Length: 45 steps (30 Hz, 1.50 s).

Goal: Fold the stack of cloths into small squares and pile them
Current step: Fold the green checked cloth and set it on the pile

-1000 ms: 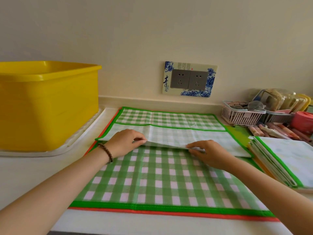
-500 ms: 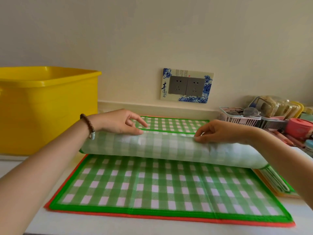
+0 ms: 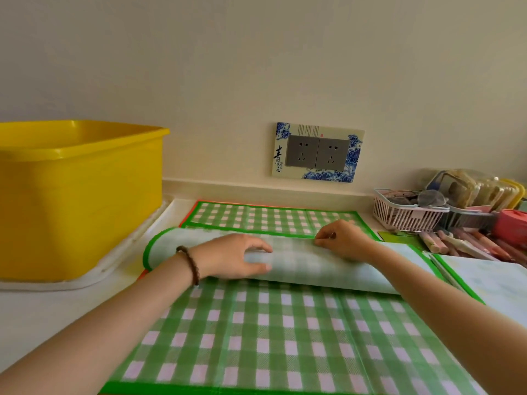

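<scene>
Right of the tub (image 3: 79, 201), the top cloth (image 3: 328, 270) is doubled over; its bulging fold is grasped by the left hand (image 3: 228, 256), its edge pinched by the right hand (image 3: 345, 240).

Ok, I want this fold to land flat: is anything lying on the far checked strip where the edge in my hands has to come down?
Nothing visible does. The checked strip beyond the left hand and right hand lies bare; the pink basket stands off it, to the right.
</scene>
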Each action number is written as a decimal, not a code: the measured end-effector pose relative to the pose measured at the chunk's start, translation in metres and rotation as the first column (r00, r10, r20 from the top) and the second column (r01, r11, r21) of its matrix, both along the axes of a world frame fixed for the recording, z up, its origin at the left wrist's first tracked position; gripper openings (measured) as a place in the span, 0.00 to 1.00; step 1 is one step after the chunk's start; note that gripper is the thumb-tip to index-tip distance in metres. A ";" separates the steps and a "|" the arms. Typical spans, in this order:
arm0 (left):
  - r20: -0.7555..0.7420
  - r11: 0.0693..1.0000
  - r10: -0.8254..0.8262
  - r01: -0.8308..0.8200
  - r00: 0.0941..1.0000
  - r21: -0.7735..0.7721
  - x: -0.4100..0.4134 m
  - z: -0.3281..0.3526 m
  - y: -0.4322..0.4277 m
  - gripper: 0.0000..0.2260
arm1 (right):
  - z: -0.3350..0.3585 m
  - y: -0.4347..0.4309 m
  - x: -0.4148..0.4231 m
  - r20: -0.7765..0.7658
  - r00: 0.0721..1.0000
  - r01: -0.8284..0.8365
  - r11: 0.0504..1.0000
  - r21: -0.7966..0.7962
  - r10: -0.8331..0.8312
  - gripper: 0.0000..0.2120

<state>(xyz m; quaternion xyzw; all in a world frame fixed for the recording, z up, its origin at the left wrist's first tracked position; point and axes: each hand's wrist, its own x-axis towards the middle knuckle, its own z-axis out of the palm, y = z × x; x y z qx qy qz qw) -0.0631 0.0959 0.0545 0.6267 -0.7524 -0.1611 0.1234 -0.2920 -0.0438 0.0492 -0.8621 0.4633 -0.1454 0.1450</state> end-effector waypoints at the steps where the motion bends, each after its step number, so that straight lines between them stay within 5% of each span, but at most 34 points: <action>1: 0.032 1.000 0.011 -0.011 0.999 0.012 -0.001 -0.005 -0.003 0.24 | -0.004 -0.006 0.003 -0.003 1.000 0.016 1.000 -0.003 -0.016 0.09; 7: 0.182 0.999 0.048 -0.043 0.982 -0.028 -0.001 -0.027 -0.023 0.29 | -0.018 -0.031 0.016 0.036 0.996 0.080 0.997 -0.017 -0.079 0.10; 17: 0.195 0.997 0.083 -0.081 0.977 -0.016 0.005 -0.059 -0.042 0.29 | -0.036 0.011 0.053 0.101 0.995 0.014 0.998 -0.057 -0.008 0.13; 25: 0.215 0.995 0.098 -0.093 0.972 -0.034 0.006 -0.069 -0.046 0.30 | -0.065 0.040 0.077 -0.086 0.996 -0.007 0.998 -0.060 0.002 0.23; 37: 0.205 0.996 0.088 -0.085 0.975 -0.021 0.012 -0.072 -0.048 0.51 | -0.064 0.013 -0.020 -0.245 0.940 0.238 0.971 -0.023 -0.236 0.29; 45: 0.193 0.996 0.086 -0.082 0.977 -0.030 0.012 -0.073 -0.049 0.52 | -0.062 0.000 -0.078 -0.281 0.896 0.355 0.935 -0.008 -0.343 0.28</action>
